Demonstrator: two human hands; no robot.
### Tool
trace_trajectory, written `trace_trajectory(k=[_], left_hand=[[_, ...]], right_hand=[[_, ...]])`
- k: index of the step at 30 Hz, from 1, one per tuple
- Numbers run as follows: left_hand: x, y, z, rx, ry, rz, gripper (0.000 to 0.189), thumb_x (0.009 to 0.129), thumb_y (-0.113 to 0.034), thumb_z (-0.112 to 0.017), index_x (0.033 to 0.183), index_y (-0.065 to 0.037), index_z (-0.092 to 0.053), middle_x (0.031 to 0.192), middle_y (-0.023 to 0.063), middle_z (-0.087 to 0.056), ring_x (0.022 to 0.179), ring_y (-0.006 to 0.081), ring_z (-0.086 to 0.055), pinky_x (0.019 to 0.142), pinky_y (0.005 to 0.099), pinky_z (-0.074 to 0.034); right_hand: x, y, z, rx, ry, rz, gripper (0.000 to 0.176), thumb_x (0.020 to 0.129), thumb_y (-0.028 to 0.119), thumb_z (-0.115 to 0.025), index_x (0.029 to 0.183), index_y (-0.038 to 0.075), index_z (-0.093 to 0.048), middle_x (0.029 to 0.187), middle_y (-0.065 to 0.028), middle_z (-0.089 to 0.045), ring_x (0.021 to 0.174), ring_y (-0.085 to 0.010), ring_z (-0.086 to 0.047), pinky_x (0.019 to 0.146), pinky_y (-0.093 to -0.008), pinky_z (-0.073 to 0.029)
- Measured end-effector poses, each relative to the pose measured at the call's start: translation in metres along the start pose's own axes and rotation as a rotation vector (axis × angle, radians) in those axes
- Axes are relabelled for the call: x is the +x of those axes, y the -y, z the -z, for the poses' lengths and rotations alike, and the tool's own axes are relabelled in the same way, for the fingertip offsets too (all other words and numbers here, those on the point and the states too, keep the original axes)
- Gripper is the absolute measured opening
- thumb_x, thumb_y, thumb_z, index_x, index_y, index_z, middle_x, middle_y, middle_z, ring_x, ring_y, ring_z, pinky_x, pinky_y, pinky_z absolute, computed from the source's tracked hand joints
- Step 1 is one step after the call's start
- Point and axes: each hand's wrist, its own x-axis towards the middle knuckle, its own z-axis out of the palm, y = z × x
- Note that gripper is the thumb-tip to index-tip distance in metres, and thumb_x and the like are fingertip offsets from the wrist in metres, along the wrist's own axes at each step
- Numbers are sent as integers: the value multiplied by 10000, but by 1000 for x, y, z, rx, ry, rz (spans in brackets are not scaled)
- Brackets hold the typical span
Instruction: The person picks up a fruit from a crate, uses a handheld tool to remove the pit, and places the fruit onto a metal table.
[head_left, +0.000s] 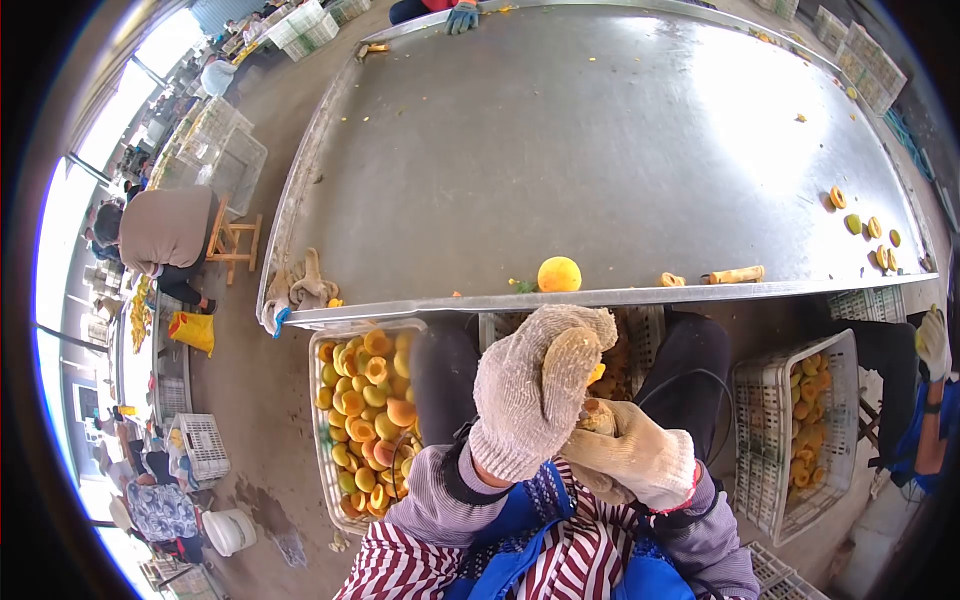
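Note:
My left hand (pixel 540 390), in a pale knitted glove, is closed with its fingers curled. A small bit of yellow peach (pixel 597 374) shows at its right edge; the glove hides the rest. Just below and to the right, my right hand (pixel 640 452), also gloved, is wrapped round a wooden-handled tool (pixel 597 415). Only the round handle end shows, and its working end is hidden. Beyond my hands, a whole yellow peach (pixel 559 275) sits at the near edge of the metal table (pixel 560 150).
A crate of peach halves (pixel 372 420) stands left of my legs, another crate (pixel 795 430) to the right. The table holds a wooden handle (pixel 735 275), a crumpled glove (pixel 310 282) and several halves (pixel 875 228). A co-worker's gloved hand (pixel 934 343) is at far right, another (pixel 462 17) at the far edge.

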Motion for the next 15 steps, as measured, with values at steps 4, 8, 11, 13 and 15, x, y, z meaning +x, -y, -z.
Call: trace_trajectory(k=[4, 8, 11, 13, 15], left_hand=[[17, -1, 13, -37, 219, 258, 245, 984, -261, -607, 1047, -38, -685, 949, 95, -737, 820, 241, -719, 728, 326, -554], [9, -12, 10, 313, 163, -297, 283, 999, -265, -578, 1056, -1, -662, 962, 131, -713, 838, 244, -697, 741, 354, -550], [9, -12, 8, 440, 138, -470, 272, 968, -271, -610, 1068, -21, -655, 993, 138, -705, 854, 287, -699, 714, 379, -557], [9, 1, 6, 503, 143, -498, 331, 982, -331, -613, 1095, -22, -654, 984, 133, -707, 874, 257, -699, 725, 355, -557], [10, -2, 10, 203, 261, -120, 361, 994, -355, -595, 1089, -12, -657, 985, 132, -709, 878, 238, -696, 734, 346, -561]], right_hand=[[-2, 3, 4, 63, 64, -56, 287, 936, 310, -707, 914, 45, -598, 610, 0, -551, 467, -80, -499, 412, -224, -383], [-9, -1, 12, 127, 209, -46, 294, 954, 329, -680, 848, 68, -594, 607, 11, -535, 487, -72, -475, 436, -234, -360], [-6, -16, 13, 105, 124, -2, 277, 944, 318, -685, 855, 64, -623, 610, 14, -539, 483, -75, -476, 442, -238, -367], [-6, -15, 14, 113, 79, -1, 262, 935, 305, -694, 860, 62, -632, 609, 16, -540, 481, -77, -479, 439, -237, -368], [-7, -13, 18, 298, 239, -154, 245, 915, 281, -716, 857, 54, -645, 637, 19, -555, 530, -74, -510, 488, -219, -399]])
